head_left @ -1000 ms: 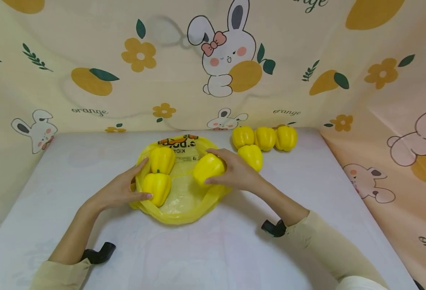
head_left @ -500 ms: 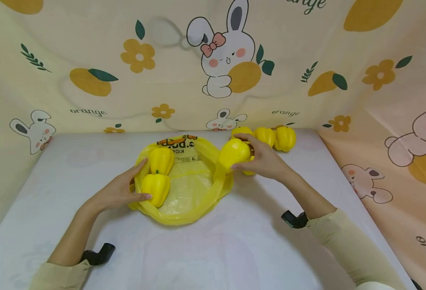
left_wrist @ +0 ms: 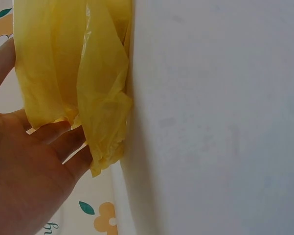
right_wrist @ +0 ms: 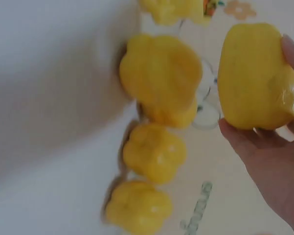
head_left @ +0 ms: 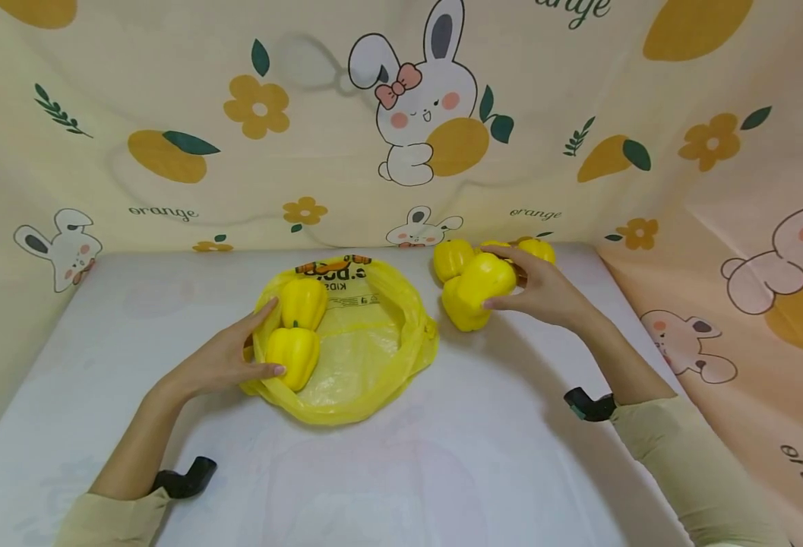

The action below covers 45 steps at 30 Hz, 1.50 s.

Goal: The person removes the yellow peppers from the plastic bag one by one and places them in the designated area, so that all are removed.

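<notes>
— First, what in the right hand [head_left: 545,292]?

— Firmly gripped by thumb and fingers, a yellow pepper [head_left: 488,275]; in the air, near four loose peppers [head_left: 452,260], apart from them in the right wrist view.

— And in the left hand [head_left: 226,363]?

— Held by its left rim, the yellow bag [head_left: 338,414] (fingers partly hidden behind plastic), with two peppers [head_left: 303,304] inside.

— Any change just now?

— Yes: from over the bag to outside, at right. Probably an unloading, more than half done.

— Farther out?

— White table [head_left: 374,486] below, printed cloth [head_left: 189,83] behind.
</notes>
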Each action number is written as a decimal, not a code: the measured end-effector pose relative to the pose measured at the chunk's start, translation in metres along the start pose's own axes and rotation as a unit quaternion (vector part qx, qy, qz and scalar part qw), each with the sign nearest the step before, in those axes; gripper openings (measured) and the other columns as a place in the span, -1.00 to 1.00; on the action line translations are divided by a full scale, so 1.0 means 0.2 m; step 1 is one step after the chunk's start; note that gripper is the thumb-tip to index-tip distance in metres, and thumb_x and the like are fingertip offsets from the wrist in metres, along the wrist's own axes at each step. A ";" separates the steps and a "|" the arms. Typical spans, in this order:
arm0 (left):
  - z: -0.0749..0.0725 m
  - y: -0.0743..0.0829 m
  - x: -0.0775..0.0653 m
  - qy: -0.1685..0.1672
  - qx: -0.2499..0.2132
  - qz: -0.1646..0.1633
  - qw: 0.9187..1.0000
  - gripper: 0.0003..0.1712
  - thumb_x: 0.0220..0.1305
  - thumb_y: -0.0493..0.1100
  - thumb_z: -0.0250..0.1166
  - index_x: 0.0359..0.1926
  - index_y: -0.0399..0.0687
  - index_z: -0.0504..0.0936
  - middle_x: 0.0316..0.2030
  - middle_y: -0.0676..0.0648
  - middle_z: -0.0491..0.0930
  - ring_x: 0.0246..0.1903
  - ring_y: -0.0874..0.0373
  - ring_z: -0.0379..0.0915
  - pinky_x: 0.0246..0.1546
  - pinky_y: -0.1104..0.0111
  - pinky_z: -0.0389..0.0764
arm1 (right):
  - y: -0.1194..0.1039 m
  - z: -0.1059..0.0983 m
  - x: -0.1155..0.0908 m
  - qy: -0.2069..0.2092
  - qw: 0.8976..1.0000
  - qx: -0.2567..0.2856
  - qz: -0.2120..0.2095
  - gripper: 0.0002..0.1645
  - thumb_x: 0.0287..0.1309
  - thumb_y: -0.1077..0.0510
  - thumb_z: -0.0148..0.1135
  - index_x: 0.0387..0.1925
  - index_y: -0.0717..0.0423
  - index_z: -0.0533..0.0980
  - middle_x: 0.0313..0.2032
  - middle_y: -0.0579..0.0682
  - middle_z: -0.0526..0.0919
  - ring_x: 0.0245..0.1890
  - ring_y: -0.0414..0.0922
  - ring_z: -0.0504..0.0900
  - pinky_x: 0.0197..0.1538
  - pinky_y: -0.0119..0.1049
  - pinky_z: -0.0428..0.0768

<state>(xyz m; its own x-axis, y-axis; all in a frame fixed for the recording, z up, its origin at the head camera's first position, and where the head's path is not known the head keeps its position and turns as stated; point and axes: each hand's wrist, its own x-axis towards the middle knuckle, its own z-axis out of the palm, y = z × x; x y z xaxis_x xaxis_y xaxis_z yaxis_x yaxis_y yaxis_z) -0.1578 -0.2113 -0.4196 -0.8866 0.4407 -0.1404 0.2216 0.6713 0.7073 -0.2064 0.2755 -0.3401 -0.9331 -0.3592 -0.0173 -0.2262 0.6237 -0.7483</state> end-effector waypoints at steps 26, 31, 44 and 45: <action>0.01 0.00 0.01 0.001 0.003 -0.011 1.000 0.29 0.10 0.25 0.45 0.60 0.02 -0.17 0.52 -0.34 -0.10 0.47 -0.37 -0.17 0.39 -0.29 -0.04 | 0.40 -0.14 -0.03 -0.071 0.997 -0.024 0.003 -0.02 0.00 0.15 0.55 0.45 -0.04 0.29 0.36 0.19 0.25 0.33 0.15 0.25 0.34 0.30 0.28; 0.02 0.01 0.01 0.001 0.003 -0.015 1.000 0.29 0.10 0.26 0.45 0.60 0.02 -0.17 0.52 -0.35 -0.09 0.47 -0.37 -0.17 0.39 -0.29 -0.04 | 0.44 -0.11 -0.03 -0.079 0.997 -0.020 0.008 0.02 0.02 0.13 0.54 0.48 -0.01 0.24 0.36 0.22 0.24 0.35 0.18 0.23 0.35 0.33 0.23; 0.01 0.01 0.01 -0.003 -0.002 -0.017 1.000 0.27 0.10 0.25 0.45 0.60 0.05 -0.16 0.52 -0.34 -0.08 0.47 -0.37 -0.16 0.39 -0.29 -0.03 | 0.49 -0.06 -0.05 -0.060 0.998 0.003 0.004 -0.02 0.06 0.17 0.51 0.46 0.17 0.23 0.42 0.24 0.22 0.37 0.23 0.22 0.35 0.31 0.23; 0.01 0.01 0.01 -0.003 -0.002 -0.018 1.000 0.27 0.10 0.26 0.45 0.60 0.05 -0.16 0.52 -0.34 -0.08 0.47 -0.37 -0.15 0.38 -0.29 -0.03 | 0.49 -0.06 -0.06 -0.056 0.998 0.000 0.001 -0.03 0.06 0.16 0.51 0.45 0.16 0.24 0.41 0.24 0.23 0.36 0.23 0.23 0.34 0.30 0.26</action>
<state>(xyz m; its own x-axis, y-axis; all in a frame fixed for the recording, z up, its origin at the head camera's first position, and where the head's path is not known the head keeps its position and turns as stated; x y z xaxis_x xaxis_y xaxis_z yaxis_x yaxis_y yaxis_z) -0.1584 -0.2075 -0.4209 -0.8910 0.4210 -0.1698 0.1891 0.6843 0.7042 -0.2215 0.3491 -0.4054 -0.8962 -0.4335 -0.0940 -0.2237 0.6247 -0.7481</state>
